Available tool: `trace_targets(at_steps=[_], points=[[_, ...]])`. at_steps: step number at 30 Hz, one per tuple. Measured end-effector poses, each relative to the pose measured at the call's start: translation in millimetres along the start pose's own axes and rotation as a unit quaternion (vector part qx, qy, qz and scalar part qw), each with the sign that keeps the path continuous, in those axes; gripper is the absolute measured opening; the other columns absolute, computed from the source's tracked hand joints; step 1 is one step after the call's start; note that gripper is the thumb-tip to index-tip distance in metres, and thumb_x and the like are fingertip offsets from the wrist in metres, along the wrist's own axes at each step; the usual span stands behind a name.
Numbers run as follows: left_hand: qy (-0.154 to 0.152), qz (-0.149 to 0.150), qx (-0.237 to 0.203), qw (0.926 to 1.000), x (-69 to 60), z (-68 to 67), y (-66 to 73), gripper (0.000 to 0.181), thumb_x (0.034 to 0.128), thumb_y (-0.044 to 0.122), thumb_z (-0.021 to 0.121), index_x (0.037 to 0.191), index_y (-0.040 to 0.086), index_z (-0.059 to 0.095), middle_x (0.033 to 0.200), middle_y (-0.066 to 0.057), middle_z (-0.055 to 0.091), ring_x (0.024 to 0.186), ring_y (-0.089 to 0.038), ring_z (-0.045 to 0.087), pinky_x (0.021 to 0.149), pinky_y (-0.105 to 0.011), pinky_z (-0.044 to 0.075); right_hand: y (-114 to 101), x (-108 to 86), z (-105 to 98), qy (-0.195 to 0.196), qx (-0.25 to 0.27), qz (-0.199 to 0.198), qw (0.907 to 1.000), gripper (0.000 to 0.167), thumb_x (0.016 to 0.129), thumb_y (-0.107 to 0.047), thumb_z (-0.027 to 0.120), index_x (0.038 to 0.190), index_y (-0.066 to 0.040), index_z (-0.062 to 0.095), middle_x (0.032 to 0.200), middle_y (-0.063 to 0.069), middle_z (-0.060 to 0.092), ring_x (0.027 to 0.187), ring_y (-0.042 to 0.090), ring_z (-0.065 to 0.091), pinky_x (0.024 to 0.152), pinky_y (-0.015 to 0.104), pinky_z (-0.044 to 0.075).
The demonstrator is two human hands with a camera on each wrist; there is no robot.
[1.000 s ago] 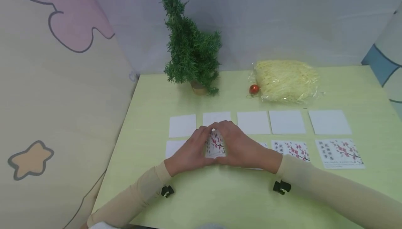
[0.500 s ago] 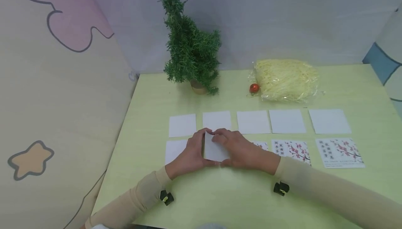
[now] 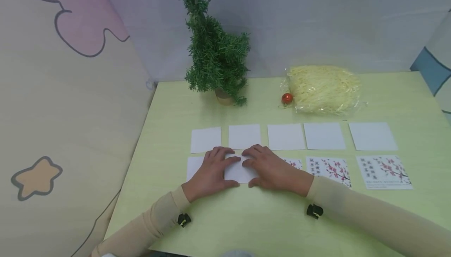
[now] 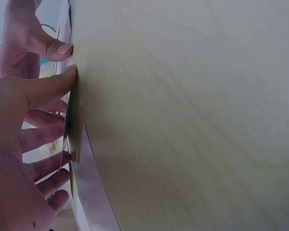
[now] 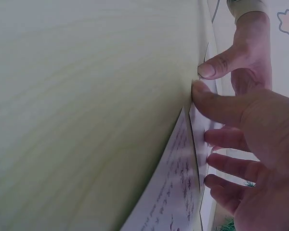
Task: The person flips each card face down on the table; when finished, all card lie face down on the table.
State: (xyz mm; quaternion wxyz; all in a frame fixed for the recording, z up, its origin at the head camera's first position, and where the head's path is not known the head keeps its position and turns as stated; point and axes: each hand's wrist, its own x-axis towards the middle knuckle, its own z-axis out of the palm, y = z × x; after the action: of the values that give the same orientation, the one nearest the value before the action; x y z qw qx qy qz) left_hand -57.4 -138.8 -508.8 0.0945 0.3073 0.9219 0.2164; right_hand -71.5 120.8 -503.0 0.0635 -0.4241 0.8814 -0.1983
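Observation:
A card (image 3: 235, 173) lies at the front of the table with its plain white side up, between my two hands. My left hand (image 3: 210, 173) holds its left part, thumb at the near edge and bent fingers towards the far edge. My right hand (image 3: 273, 171) holds the right part in the same way, thumb at the near corner. In the left wrist view my left hand (image 4: 19, 130) grips the card's edge close to the tabletop. The right wrist view shows my right hand (image 5: 265, 130) with its fingertips against the white card (image 5: 198, 132).
Behind stands a row of several blank white cards (image 3: 286, 137). To the right lie cards printed with pink blossoms (image 3: 384, 172); a white card (image 3: 193, 167) is on the left. Farther back are a small green tree (image 3: 218, 57), a red ball (image 3: 287, 98) and a bag of yellow shreds (image 3: 324, 88).
The card between my hands showed its blossom print, then was turned over. It now lies lower, white side up, and my hands have moved slightly apart.

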Motion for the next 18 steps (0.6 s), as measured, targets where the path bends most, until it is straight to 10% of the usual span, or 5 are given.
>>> trace_targets(at_steps=[11, 18], points=[[0.006, 0.036, 0.069, 0.9969, -0.7, 3.6, -3.5, 0.068, 0.0908, 0.043, 0.091, 0.149, 0.016, 0.069, 0.151, -0.01, 0.058, 0.142, -0.033, 0.051, 0.114, -0.057, 0.044, 0.4, 0.1, 2.0, 0.018, -0.045, -0.016, 0.9987, 0.052, 0.083, -0.042, 0.097, 0.119, -0.009, 0.08, 0.14, 0.011, 0.068, 0.125, 0.03, 0.061, 0.104, 0.05, 0.053], [0.012, 0.035, 0.061, 0.9975, -1.1, 2.0, -2.6, 0.067, 0.0907, 0.039, 0.092, 0.148, 0.015, 0.067, 0.153, -0.011, 0.055, 0.144, -0.036, 0.048, 0.115, -0.06, 0.041, 1.0, -12.7, -9.5, -0.005, -0.017, 0.04, 0.999, 0.075, 0.084, -0.048, 0.095, 0.141, -0.005, 0.069, 0.148, 0.011, 0.065, 0.141, 0.034, 0.057, 0.116, 0.056, 0.047]])
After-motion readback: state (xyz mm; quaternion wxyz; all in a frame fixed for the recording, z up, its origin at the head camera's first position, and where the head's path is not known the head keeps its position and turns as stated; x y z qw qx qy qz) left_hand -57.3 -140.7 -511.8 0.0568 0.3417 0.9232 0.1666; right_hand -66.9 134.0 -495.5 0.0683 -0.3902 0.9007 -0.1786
